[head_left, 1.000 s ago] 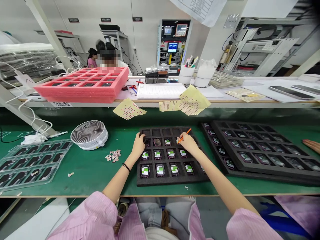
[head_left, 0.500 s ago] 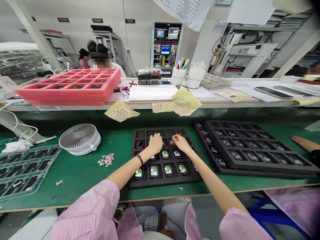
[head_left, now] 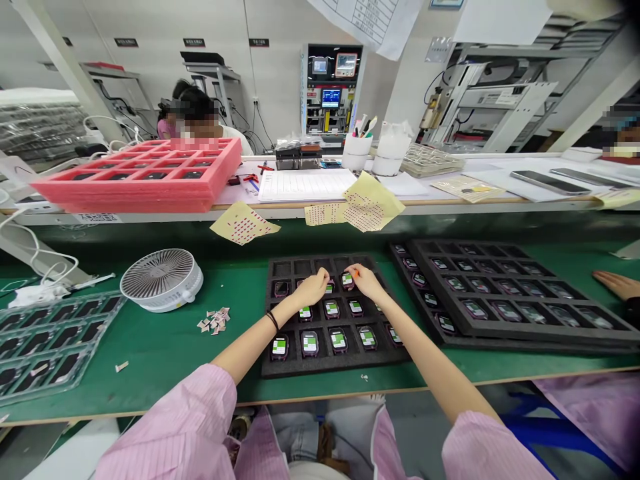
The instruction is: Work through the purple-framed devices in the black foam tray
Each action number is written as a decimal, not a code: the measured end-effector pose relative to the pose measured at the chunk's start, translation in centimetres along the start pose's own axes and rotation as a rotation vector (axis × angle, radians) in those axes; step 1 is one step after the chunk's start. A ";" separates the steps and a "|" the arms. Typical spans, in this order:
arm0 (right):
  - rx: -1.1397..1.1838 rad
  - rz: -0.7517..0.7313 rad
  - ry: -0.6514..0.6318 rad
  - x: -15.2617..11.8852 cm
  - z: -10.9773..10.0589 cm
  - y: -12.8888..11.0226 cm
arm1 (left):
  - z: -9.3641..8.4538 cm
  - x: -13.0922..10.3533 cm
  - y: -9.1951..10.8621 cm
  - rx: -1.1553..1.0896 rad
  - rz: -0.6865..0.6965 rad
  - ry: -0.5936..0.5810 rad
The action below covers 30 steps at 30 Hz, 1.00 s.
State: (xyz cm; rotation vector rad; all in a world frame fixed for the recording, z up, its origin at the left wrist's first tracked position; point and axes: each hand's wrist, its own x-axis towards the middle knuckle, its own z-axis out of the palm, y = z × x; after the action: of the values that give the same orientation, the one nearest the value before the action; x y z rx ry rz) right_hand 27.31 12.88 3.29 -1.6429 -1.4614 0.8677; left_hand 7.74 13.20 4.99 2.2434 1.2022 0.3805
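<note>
A black foam tray [head_left: 330,361] lies on the green mat with watch-like devices in its pockets, several showing green and white screens. Over its left-middle part my left hand [head_left: 315,287] is closed, fingertips together at a pocket; what they hold, if anything, is too small to name. My right hand [head_left: 364,279] is at the tray's upper right, pinching an orange tool [head_left: 355,273] beside a device [head_left: 347,280] with a lit screen. Part of that device is covered by the fingers.
A white fan [head_left: 163,280] and a pile of small strips [head_left: 215,321] are left of the tray. Stacked black trays [head_left: 500,331] stand right, near another person's hand [head_left: 616,284]. A clear tray [head_left: 60,380] lies far left. A shelf holds a pink foam tray [head_left: 130,195].
My left hand has shifted slightly right, its fingers drawn together. The orange tool now shows less, and the device by my right hand shows more. The person behind the shelf has lowered the head.
</note>
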 end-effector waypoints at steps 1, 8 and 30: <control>0.068 0.002 -0.005 -0.1 -0.1 -0.1 | -0.1 -0.1 -0.2 -0.059 0.012 -0.011; 0.455 0.008 -0.113 -0.2 0.0 -2.7 | -1.2 1.2 -1.0 -0.444 -0.105 -0.005; 0.621 -0.078 -0.331 -2.4 5.0 -4.5 | -2.3 -6.6 -4.5 -1.133 -0.266 0.242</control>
State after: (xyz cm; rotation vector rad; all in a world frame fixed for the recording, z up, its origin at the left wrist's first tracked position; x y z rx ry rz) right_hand 20.50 11.24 4.86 -1.0070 -1.2718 1.4264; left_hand -0.10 10.52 4.25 1.0724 0.9845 0.9496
